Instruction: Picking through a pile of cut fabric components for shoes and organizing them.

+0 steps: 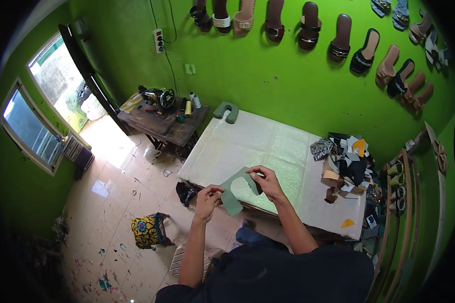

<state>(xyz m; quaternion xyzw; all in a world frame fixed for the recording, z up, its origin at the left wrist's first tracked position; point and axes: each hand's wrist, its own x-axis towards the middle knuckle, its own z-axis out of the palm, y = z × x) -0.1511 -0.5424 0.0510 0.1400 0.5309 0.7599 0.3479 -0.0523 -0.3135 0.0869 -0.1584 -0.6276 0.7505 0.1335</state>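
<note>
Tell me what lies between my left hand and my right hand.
A flat green U-shaped piece spans the gap from the left hand to the right hand, as the head view shows.

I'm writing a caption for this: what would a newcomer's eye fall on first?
Probably the sandals lined up on the bright green wall, along the top and upper right of the picture. Next, the curved grey-green piece held up in the left hand and right hand, by the near edge of the white table. The jumbled heap of scraps at the table's right end also stands out.
</note>
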